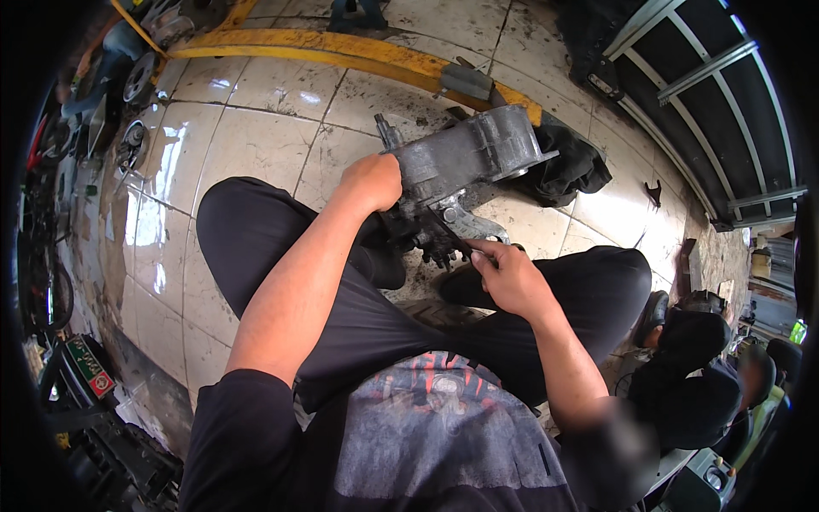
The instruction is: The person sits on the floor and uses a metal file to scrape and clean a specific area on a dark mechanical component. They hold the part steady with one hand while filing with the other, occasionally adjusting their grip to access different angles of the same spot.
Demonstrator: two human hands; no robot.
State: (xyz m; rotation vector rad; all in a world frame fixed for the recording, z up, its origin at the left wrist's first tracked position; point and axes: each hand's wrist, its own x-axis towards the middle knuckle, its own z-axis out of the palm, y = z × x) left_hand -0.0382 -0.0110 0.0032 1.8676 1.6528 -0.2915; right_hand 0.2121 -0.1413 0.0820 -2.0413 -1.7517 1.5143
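A grey cast-metal engine housing sits in front of me between my bent knees, with dark fittings and a silver bracket on its lower side. My left hand is closed on the housing's upper left side, its fingertips mostly hidden. My right hand grips a thin dark tool, whose far end reaches into the fittings at the underside. What exactly that end touches is too small to tell.
A yellow metal frame crosses the tiled floor ahead. Black cloth lies right of the housing. A black ribbed panel stands at upper right. A crouching person in dark clothes is at lower right. Parts and machinery line the left edge.
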